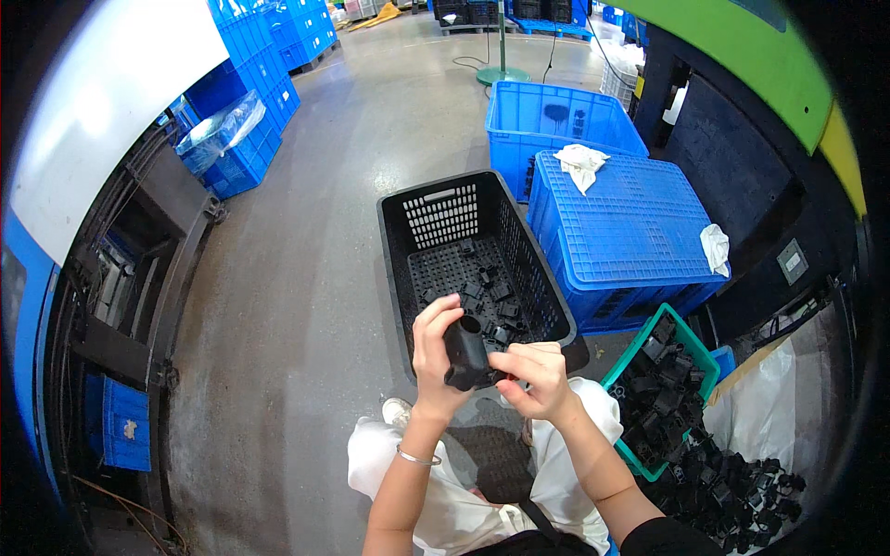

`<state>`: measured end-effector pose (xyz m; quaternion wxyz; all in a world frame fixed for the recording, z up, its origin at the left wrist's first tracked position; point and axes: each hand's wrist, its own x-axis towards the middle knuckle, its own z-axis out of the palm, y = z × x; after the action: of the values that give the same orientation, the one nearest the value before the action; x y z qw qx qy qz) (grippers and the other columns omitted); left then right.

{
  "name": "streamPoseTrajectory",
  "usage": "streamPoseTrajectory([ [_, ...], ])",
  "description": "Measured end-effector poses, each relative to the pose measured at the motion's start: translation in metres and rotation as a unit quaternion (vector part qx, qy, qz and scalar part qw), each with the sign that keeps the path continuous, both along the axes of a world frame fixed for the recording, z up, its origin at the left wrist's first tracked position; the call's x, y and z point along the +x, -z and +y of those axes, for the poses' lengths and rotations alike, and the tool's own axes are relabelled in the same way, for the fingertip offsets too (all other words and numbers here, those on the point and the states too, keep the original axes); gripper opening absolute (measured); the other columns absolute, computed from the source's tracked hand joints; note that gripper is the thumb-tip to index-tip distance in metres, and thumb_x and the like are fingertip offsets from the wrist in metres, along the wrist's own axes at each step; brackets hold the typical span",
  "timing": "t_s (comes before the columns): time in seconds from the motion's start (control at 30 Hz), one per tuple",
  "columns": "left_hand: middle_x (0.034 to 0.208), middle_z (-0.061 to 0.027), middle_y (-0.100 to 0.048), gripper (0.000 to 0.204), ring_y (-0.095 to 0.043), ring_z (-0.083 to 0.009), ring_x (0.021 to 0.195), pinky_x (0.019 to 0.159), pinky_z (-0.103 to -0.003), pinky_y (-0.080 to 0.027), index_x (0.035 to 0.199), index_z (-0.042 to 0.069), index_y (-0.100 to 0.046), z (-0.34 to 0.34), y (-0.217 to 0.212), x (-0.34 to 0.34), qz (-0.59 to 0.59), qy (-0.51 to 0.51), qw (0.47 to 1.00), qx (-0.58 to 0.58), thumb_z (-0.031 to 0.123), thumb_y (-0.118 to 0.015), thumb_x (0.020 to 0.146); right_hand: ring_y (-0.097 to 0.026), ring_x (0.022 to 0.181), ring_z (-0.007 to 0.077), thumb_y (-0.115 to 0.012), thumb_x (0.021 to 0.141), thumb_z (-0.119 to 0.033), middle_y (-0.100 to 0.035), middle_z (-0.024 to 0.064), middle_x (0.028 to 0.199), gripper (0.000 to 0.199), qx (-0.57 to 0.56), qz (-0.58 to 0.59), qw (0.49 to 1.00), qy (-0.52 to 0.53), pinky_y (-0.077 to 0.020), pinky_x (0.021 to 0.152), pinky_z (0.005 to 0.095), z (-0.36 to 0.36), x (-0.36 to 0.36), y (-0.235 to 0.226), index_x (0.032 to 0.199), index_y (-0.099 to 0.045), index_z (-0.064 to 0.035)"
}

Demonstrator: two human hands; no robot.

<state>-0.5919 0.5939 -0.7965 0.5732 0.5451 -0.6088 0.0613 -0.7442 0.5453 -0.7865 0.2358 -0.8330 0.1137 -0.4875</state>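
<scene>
Between my two hands is a black molded plastic part [466, 347] with a round opening at its upper end. My left hand [434, 357] wraps around its left side, fingers curled over it. At the part's lower right, my right hand [536, 375] pinches its edge with thumb and fingers; what lies under those fingertips is hidden. Just beyond my hands, below the held part, stands a black plastic crate [397, 269] with slotted walls. Several small black plastic parts [496, 292] lie loose on its floor.
To my right, a green bin [612, 375] is heaped with black parts, and a pile of more parts [732, 496] lies beside it. A lidded blue crate [621, 218] carries white rags [582, 165]. Behind it stands an open blue crate [519, 139]. Machines flank both sides.
</scene>
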Motion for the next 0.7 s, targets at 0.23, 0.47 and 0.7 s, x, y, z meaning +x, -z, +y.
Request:
streamPoseTrajectory([
  [0.23,0.107,-0.0169,-0.061,0.058,-0.061,-0.0305,0.099,0.087,-0.038,-0.048,0.12,0.006,-0.049,0.002,-0.006,-0.008,0.148,0.104,0.955,0.237,0.005,-0.07,0.066,-0.04,0.052,0.0009,-0.064,0.091,-0.023,-0.049,-0.0051,0.061,0.023,0.479,-0.051,0.875,-0.044,-0.0269,0.043,0.022,-0.002,0.011,0.017,0.083,-0.062,-0.0011],
  [0.47,0.095,-0.016,-0.064,0.059,-0.065,-0.0218,0.086,0.081,-0.032,-0.051,0.126,0.006,-0.048,0.001,-0.011,-0.009,0.171,0.135,0.917,0.335,0.01,-0.068,0.071,-0.034,0.043,0.0009,-0.06,0.093,-0.029,-0.042,-0.0083,0.058,0.028,0.73,-0.113,0.665,-0.11,-0.0224,0.04,0.0192,-0.008,0.006,0.021,0.073,-0.052,-0.0109],
  [0.7,0.095,-0.0128,-0.063,0.049,-0.061,-0.0152,0.086,0.078,-0.031,-0.05,0.117,0.006,-0.05,-0.001,-0.006,-0.005,0.208,0.155,0.895,0.364,0.01,-0.069,0.072,-0.034,0.043,0.0008,-0.06,0.093,-0.028,-0.042,-0.0083,0.058,0.028,0.717,-0.108,0.681,-0.103,-0.0227,0.039,0.0192,-0.01,0.009,0.025,0.073,-0.051,-0.011],
])
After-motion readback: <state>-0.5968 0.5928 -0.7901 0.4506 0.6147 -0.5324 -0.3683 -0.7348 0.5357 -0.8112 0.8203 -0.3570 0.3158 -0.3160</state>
